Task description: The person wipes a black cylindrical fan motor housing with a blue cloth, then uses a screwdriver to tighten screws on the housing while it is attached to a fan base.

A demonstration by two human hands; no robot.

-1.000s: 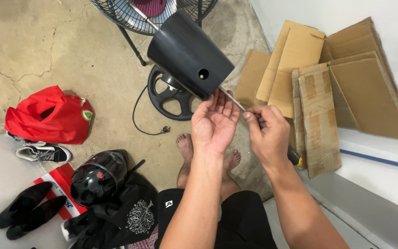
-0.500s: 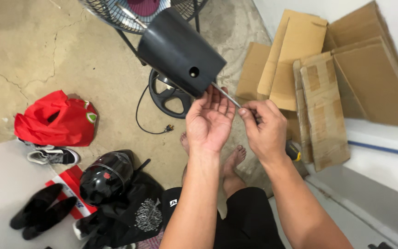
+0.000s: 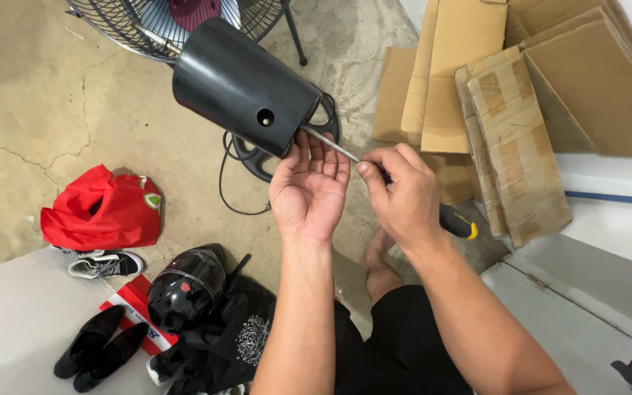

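Seated on a bare concrete floor, legs out ahead, both hands raised in front of the chest. The left hand is palm-up with fingers spread and loosely curled, cupped under the near end of a black cylinder housing; its fingertips touch or sit just under the housing's lower rim, and whether it bears the weight cannot be told. The housing is tilted, near end toward the body, far end up by the wire fan guard at the top edge of the view; a small round hole shows in its side. The right hand is closed around a screwdriver, fingers pinched on the metal shaft, with the black-and-yellow handle sticking out behind the wrist. The shaft runs up and left, and its tip goes in at the housing's near end, where it is hidden. Judgement: the step in hand is working a fastener inside that end with the driver, the open palm placed to steady the housing or catch what drops. The next move would call for keeping the shaft in line with the fastener and the housing from rolling while the driver turns, with the palm kept below the opening. Around: a round black base with a cord on the floor behind the housing, flattened cardboard against the right wall, a red bag to the left, a black helmet, sneakers and black shoes near the lower left corner.
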